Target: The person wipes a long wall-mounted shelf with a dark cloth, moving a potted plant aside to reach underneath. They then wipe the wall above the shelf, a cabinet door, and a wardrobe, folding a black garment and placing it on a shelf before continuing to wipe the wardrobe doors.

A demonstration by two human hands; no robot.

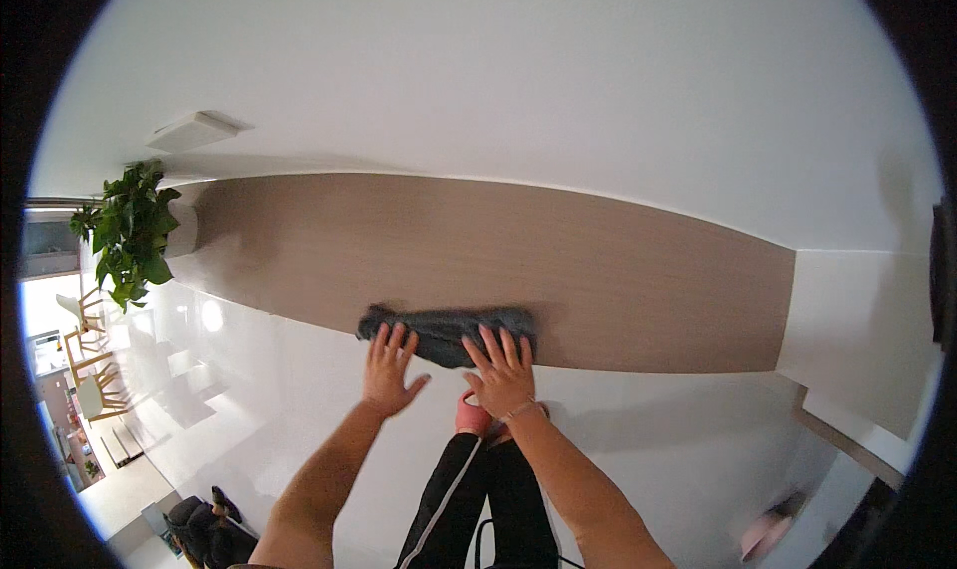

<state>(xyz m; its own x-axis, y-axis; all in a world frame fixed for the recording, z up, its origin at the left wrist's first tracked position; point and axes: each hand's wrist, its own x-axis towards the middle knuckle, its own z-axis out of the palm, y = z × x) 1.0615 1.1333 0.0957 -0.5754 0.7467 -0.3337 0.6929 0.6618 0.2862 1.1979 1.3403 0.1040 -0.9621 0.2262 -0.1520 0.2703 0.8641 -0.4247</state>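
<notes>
A dark grey cloth (449,330) lies bunched along the front edge of a long wooden ledge (618,270). My left hand (392,372) lies flat with its fingers spread, the fingertips on the cloth's left end. Spread the same way, my right hand (503,370) presses on the cloth's right half. Neither hand grips the cloth. Below them I see my legs in black trousers (488,499) with a white side stripe, and a pink slipper (471,414).
The ledge runs along a white wall above a glossy white floor (299,389). A leafy potted plant (130,230) stands at its left end, a white block (857,340) at its right. Wooden chairs (90,370) far left, a dark bag (204,529) lower left, another pink slipper (766,535) lower right.
</notes>
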